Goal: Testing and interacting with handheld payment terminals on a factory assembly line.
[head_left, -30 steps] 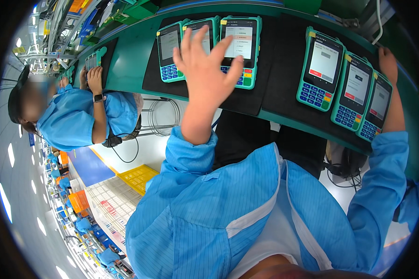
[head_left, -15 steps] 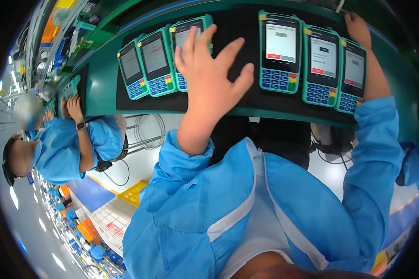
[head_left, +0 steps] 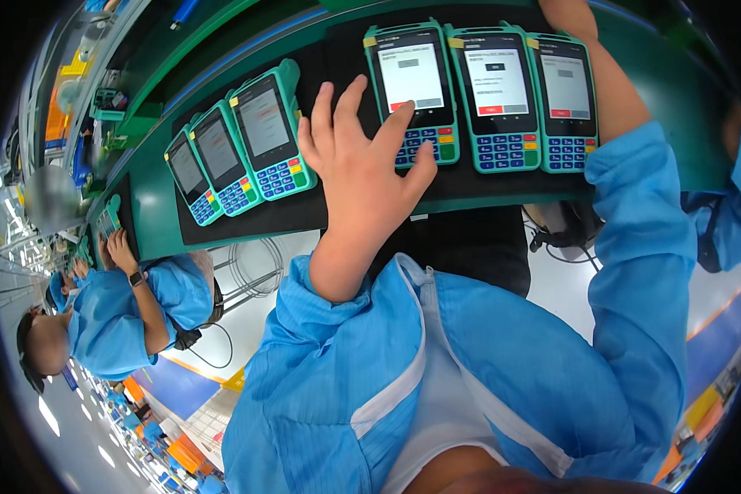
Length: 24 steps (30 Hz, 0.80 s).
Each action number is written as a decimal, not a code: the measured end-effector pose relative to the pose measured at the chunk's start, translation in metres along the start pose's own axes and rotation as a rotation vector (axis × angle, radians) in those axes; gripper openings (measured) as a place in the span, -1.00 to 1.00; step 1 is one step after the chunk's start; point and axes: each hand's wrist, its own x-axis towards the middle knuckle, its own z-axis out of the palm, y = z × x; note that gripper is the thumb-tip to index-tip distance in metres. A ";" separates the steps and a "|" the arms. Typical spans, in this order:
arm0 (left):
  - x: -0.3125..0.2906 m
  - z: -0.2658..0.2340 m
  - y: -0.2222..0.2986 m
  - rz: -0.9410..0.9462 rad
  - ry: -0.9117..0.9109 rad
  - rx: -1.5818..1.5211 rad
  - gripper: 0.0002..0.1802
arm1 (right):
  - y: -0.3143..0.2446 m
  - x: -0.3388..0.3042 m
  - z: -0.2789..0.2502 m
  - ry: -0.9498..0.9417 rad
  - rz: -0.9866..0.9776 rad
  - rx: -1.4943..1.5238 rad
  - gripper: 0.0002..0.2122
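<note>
My left hand (head_left: 366, 160), fingers spread and holding nothing, hovers over a teal payment terminal (head_left: 402, 62) with a lit white screen. Its index fingertip is at the red button low on that screen; whether it touches, I cannot tell. The hand covers part of the keypad. Close by on the right lie a second terminal (head_left: 496, 82) and a third terminal (head_left: 564, 82), their screens lit too. My right hand (head_left: 570, 18) is beyond the far end of the third one, at the picture's upper edge, with its fingers out of sight.
Three more terminals, the nearest to me a terminal (head_left: 267, 123) with a dimmer screen, lie on the left of the black mat (head_left: 296, 216). The green workbench (head_left: 152, 218) runs under it. A co-worker (head_left: 111, 321) in blue sits at the left, hands on another terminal.
My left hand has gone from the left group of terminals to the red button on a right-group screen. The view has shifted, so the terminals appear further left.
</note>
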 end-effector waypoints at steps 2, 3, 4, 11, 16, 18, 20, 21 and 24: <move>0.001 -0.002 0.005 -0.001 0.015 0.002 -0.63 | 0.006 0.001 0.004 0.039 -0.024 -0.041 -0.69; 0.000 -0.004 0.008 -0.003 0.021 0.035 -0.63 | 0.001 0.000 0.003 0.030 -0.019 -0.030 -0.68; 0.001 -0.004 0.009 0.002 0.020 0.031 -0.63 | 0.000 -0.001 0.001 0.021 -0.014 -0.019 -0.68; 0.003 -0.001 0.021 0.077 0.094 -0.097 -0.62 | -0.005 0.000 -0.003 -0.061 0.047 -0.061 -0.67; 0.006 0.015 0.048 0.175 0.027 -0.148 -0.63 | -0.006 -0.002 -0.006 -0.029 0.038 -0.065 -0.67; 0.008 0.020 0.051 0.171 0.003 -0.152 -0.62 | -0.005 -0.003 -0.005 -0.017 0.022 -0.073 -0.67; 0.010 0.026 0.052 0.157 0.008 -0.115 -0.60 | -0.003 -0.002 -0.004 -0.028 0.018 -0.076 -0.67; 0.010 0.027 0.052 0.158 0.006 -0.118 -0.60 | -0.001 -0.001 -0.002 -0.029 0.021 -0.079 -0.67; 0.012 0.027 0.054 0.151 -0.014 -0.125 -0.60 | 0.002 0.002 0.003 -0.003 0.005 -0.065 -0.67</move>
